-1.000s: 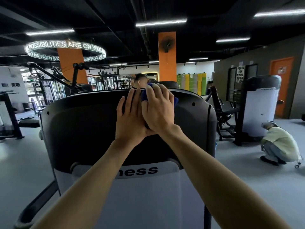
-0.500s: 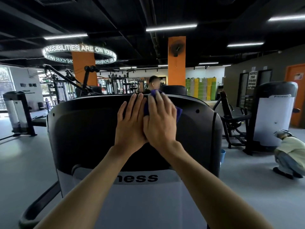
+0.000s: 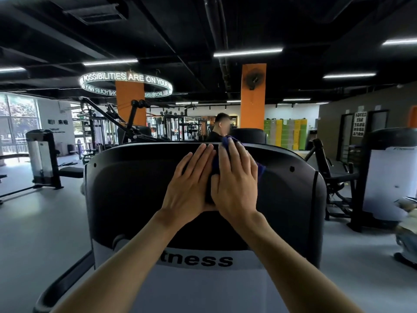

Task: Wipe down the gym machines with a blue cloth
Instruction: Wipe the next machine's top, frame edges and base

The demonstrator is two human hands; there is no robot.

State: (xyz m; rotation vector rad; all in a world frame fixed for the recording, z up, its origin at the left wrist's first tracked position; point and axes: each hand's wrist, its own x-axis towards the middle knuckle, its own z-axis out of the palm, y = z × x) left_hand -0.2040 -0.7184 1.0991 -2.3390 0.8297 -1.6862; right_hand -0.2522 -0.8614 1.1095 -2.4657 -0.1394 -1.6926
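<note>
Gym floor under a black ceiling with strip lights, two orange pillars and a ring-shaped lit sign; in the foreground, the dark shroud of a weight machine [image 3: 140, 195] with a white panel below lettered "tness". Compared with half a second earlier, both hands sit in nearly the same spot near the shroud's top edge, while the surroundings have slid rightward in view: the crouching person [image 3: 406, 231] is now cut by the right border, and more of the window side shows at left. Right hand [image 3: 237, 184]: fingers straight and slightly spread, palm pressing the blue cloth [image 3: 229, 141] flat against the shroud; cloth edges show beyond the fingertips and past the little-finger side. Left hand [image 3: 190, 188]: fingers straight and close together, laid flat just beside the right hand, its forefinger edge touching the cloth's margin. A standing person [image 3: 220, 128] appears just beyond the fingertips, behind the machine.
</note>
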